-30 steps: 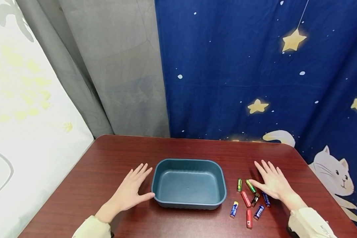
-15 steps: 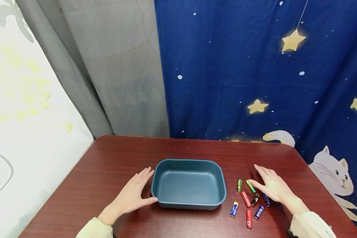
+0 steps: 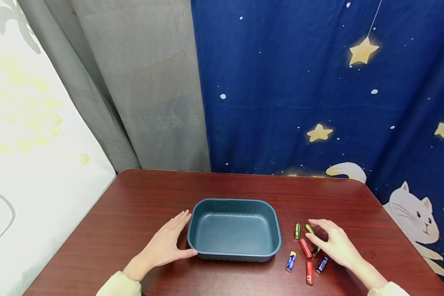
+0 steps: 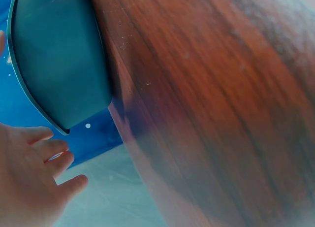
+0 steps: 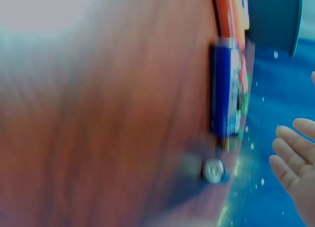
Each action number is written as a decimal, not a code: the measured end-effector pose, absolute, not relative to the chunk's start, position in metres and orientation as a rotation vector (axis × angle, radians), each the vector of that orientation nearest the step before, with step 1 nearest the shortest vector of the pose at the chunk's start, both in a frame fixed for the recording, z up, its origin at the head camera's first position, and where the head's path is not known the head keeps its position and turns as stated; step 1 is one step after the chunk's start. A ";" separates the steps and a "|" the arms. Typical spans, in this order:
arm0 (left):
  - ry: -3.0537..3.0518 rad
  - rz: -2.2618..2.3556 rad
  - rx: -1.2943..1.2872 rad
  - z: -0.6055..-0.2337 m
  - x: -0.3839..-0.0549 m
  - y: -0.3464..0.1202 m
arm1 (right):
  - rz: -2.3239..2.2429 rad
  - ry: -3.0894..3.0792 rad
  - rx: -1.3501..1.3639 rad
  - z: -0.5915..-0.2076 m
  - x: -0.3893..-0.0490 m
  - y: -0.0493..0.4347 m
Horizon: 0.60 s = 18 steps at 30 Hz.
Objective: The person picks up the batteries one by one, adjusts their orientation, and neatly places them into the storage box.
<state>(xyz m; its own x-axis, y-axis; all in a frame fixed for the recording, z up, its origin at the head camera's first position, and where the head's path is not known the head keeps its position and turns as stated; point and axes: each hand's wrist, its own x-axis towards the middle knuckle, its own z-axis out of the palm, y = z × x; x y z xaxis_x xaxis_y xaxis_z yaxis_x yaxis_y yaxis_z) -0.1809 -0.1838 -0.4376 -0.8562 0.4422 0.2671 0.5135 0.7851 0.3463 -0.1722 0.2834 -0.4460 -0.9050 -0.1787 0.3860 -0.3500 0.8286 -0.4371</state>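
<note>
A blue-green plastic basin [image 3: 234, 234] sits mid-table. At its left side my left hand [image 3: 164, 242] has fingers extended, thumb at the front left rim. My right hand [image 3: 334, 244] hovers low over a loose group of batteries, thumb and index finger apart near a green battery [image 3: 309, 229]. Another green battery [image 3: 297, 231], two red batteries [image 3: 305, 248], a black battery [image 3: 316, 251] and blue batteries [image 3: 321, 265] lie around; one blue battery is hidden under the hand. In the right wrist view, a blue battery [image 5: 225, 89] lies near the hand [image 5: 298, 163].
The dark red wooden table [image 3: 163, 185] bears all of this. Behind it hang a grey cloth [image 3: 151, 90] and a blue starry curtain [image 3: 281, 82]. A white patterned cloth [image 3: 40, 172] hangs on the left.
My right hand has moved left and lower over the batteries, its fingers drawing closer to the thumb. My left hand has shifted slightly right against the basin. The batteries lie as before.
</note>
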 end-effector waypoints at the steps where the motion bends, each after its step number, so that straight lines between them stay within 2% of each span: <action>1: -2.802 -0.610 -0.758 -0.438 -0.181 -0.184 | 0.756 -2.648 0.411 -0.447 -0.170 0.280; 9: -2.806 -0.614 -0.752 -0.439 -0.182 -0.184 | 0.945 -2.546 0.455 -0.453 -0.150 0.259; 18: -2.801 -0.644 -0.755 -0.441 -0.182 -0.184 | 0.918 -2.607 0.497 -0.461 -0.134 0.245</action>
<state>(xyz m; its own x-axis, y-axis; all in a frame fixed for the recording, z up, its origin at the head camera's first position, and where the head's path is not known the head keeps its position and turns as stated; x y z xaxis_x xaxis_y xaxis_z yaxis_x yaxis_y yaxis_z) -0.1818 -0.1838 -0.4410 -0.8574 0.4390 0.2685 0.5122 0.7785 0.3628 -0.1335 0.2455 -0.4614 -0.8840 -0.2129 0.4161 -0.4267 0.7311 -0.5324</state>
